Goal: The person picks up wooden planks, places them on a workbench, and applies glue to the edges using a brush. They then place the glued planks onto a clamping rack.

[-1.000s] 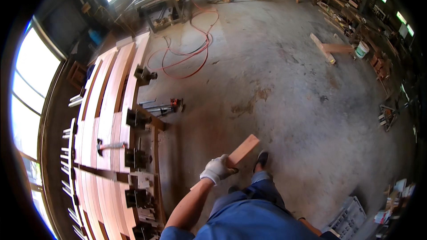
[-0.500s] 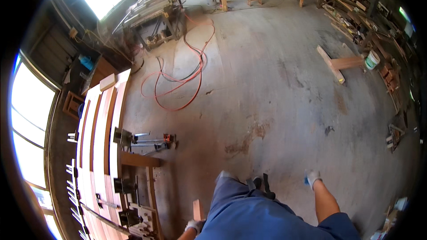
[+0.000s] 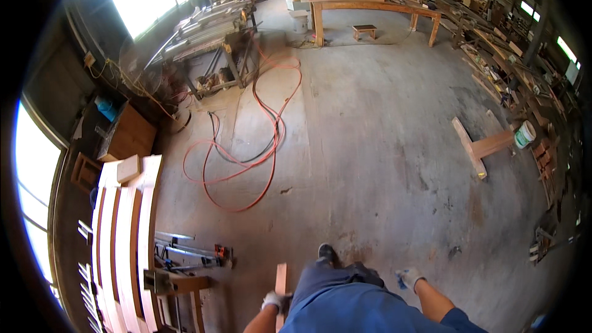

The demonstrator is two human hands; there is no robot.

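My left hand (image 3: 275, 301), in a light work glove, hangs low beside my body, its fingers closed round a narrow reddish wooden board (image 3: 281, 276). The board's far end sticks out ahead of the hand; its near end is hidden by my arm and shirt. On the other side, my gloved right hand (image 3: 411, 279) swings out from my body over the concrete floor, fingers curled. A small blue patch shows at those fingers; I cannot make out whether it is a held thing or part of the glove.
At left, long boards lie on a bench (image 3: 127, 222), with bar clamps (image 3: 191, 253) jutting out. A red hose (image 3: 271, 185) loops across the floor ahead. Farther off stand a wooden table (image 3: 376, 6) and a small stool (image 3: 364, 29). At right are a T-shaped wooden piece (image 3: 484, 146) and a white bucket (image 3: 525, 134).
My view has tilted up, so the bench, hose and far table sit lower in the picture. More of the left hand and its board shows. One dark shoe has come forward.
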